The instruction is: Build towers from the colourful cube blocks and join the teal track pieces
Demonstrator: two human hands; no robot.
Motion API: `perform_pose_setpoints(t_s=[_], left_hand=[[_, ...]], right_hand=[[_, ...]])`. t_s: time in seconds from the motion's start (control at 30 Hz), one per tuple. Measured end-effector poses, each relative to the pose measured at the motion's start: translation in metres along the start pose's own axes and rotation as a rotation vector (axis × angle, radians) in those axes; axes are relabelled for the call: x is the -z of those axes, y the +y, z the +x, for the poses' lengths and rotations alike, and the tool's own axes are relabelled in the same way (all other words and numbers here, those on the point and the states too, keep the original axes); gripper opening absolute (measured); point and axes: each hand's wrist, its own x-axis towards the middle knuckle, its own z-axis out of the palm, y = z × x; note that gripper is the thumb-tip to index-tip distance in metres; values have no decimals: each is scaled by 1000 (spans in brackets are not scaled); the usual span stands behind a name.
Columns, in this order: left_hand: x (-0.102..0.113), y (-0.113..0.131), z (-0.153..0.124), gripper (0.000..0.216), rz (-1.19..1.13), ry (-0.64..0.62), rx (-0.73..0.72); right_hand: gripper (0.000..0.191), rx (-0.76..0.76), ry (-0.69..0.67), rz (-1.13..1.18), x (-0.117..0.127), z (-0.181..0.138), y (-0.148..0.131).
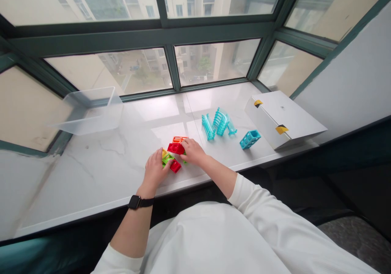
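My left hand (155, 172) and my right hand (193, 152) meet over a small cluster of translucent plastic building pieces on a white marble sill (91, 176). The right fingers press on a red block (175, 148), with an orange piece (180, 139) just behind it. The left fingers curl over a green piece (167, 158), beside a yellow piece (164, 153). A second red piece (175, 166) lies below them. Parts of the cluster are hidden by my hands. Cyan ribbed pieces (221, 121) and a cyan cage block (250, 139) stand apart to the right.
A clear plastic tub (88, 112) sits at the sill's left. A white box (282, 119) with yellow-and-black tape lies at the right. Green-framed windows run along the back. The sill's front edge passes just below my wrists, and a black watch (137, 202) circles my left wrist.
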Motion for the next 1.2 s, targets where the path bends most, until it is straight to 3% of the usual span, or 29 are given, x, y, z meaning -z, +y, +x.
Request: perform_pose_setpoints(t_s=[0.23, 0.57, 0.83, 1.07, 1.2], left_hand=[[4, 9, 11, 56, 69, -35, -39], [-1, 8, 9, 48, 115, 16, -47], [2, 5, 8, 46, 116, -24, -125], [-3, 9, 7, 51, 130, 29, -51], [-7, 8, 9, 48, 124, 49, -28]], right_hand=[[25, 57, -7, -33, -17, 4, -1], [45, 40, 88, 60, -12, -20, 14], [35, 114, 104, 122, -13, -30, 34], [59, 99, 99, 132, -14, -33, 19], [56, 63, 77, 119, -13, -38, 11]])
